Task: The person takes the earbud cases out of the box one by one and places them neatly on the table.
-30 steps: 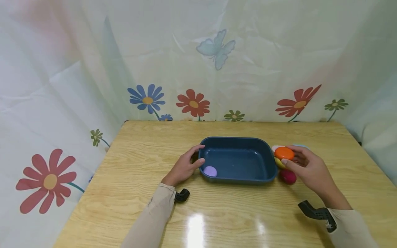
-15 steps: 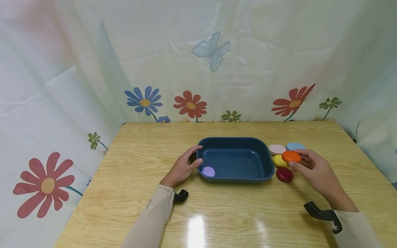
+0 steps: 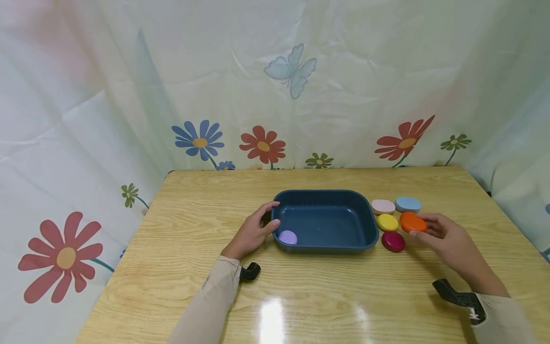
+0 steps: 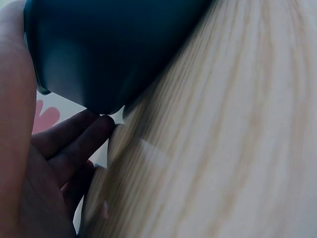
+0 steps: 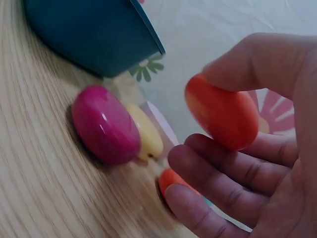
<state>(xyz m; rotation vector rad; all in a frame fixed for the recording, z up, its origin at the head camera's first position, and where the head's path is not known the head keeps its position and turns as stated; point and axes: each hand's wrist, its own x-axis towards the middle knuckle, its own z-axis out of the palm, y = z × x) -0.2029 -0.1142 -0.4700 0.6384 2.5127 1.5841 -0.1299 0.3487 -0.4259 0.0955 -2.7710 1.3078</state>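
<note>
My right hand (image 3: 455, 246) pinches a smooth, glossy orange oval piece (image 5: 223, 113) between thumb and fingers, just right of a small group of similar ovals. Beneath my fingers in the right wrist view, a second orange oval (image 5: 176, 183) shows in part. Beside it are a crimson oval (image 3: 393, 241), a yellow oval (image 3: 388, 222), a pale pink one (image 3: 383, 206) and a light blue one (image 3: 408, 204). My left hand (image 3: 252, 228) grips the left end of a dark blue rectangular tub (image 3: 326, 250), with some fingers against its outer wall. A lilac oval (image 3: 288, 237) lies in the tub's near left corner.
Everything stands on a wood-grain table (image 3: 318, 296). A flowered cloth (image 3: 240, 86) hangs behind its far edge and on both sides. Black wrist mounts (image 3: 250, 271) stick out from both sleeves.
My right hand has moved right and slightly nearer, away from the tub, with the orange oval. The ovals it covered now show more fully. My left hand keeps its place on the tub.
</note>
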